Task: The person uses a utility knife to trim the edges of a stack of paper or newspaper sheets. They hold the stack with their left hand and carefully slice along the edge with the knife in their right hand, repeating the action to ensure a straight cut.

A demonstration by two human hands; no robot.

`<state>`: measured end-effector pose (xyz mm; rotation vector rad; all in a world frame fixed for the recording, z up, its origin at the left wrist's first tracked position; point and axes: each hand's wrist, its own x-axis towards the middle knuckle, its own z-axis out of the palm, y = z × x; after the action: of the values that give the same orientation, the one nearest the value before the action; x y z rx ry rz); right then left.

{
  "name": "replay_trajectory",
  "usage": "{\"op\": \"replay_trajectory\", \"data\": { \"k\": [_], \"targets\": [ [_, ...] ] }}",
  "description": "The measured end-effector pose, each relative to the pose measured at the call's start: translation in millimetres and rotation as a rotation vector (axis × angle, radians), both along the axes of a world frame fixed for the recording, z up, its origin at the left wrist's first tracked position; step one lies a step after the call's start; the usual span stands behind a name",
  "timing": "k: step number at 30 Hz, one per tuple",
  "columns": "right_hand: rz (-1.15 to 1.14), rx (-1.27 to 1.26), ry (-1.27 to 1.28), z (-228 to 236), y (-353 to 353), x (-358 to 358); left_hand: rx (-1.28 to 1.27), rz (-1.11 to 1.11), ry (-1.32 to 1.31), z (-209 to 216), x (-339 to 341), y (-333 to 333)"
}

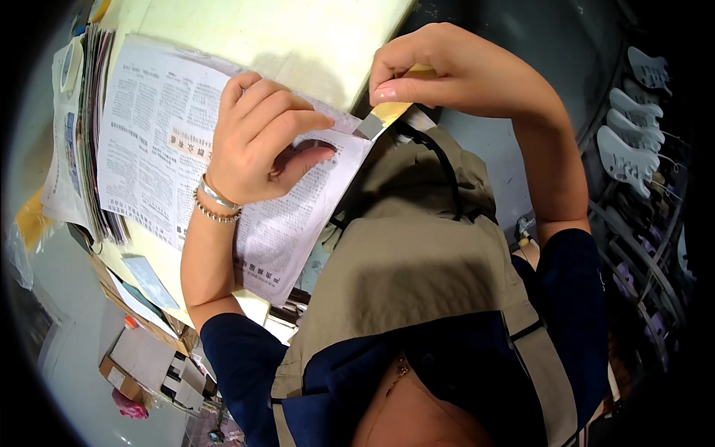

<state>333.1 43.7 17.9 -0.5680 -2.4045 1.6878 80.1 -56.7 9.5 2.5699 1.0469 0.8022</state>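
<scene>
On a printed newspaper sheet (164,112) at the table's edge rests my left hand (264,134), its fingers curled and the thumb apart from the index finger. I see nothing between them. My right hand (424,71) is closed on a flat yellow piece with a grey end (389,113). That grey end lies at the right corner of the newspaper, just beyond my left fingertips. A silver bangle and a beaded bracelet (217,215) circle my left wrist.
A thick stack of papers (93,134) stands at the left of the pale table (298,37). Below left are a clear flat piece (150,281) and a cardboard box (123,376). White guitar-shaped bodies (625,153) hang on a rack at right. My khaki apron (424,268) is close to the newspaper.
</scene>
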Motion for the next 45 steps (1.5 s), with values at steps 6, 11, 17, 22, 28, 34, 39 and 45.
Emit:
{"op": "replay_trajectory", "data": {
  "k": [6,11,17,22,28,34,39,45],
  "targets": [
    [0.008,-0.076,-0.045,-11,-11,-7,-0.023,-0.018,0.013,-3,-2,3],
    [-0.039,-0.171,-0.02,-20,-17,5,-0.04,-0.027,0.0,-5,-4,6],
    [-0.161,-0.256,0.04,-26,-59,-8,-0.176,-0.006,0.077,-4,-12,2],
    [-0.174,-0.428,-0.031,-21,-106,-27,-0.076,-0.05,-0.083,-15,-13,5],
    [-0.024,-0.652,-0.06,-22,-171,-64,-0.074,-0.058,-0.084,-12,-15,4],
    [0.194,-0.328,0.09,-41,-224,-99,0.015,-0.107,-0.167,-23,-15,9],
    [0.226,-0.217,0.149,-52,-204,-73,-0.165,-0.116,-0.331,-20,-23,2],
    [-0.411,-0.569,-0.087,-4,-143,16,-0.096,-0.172,-0.142,8,-16,0]
  ]
}}
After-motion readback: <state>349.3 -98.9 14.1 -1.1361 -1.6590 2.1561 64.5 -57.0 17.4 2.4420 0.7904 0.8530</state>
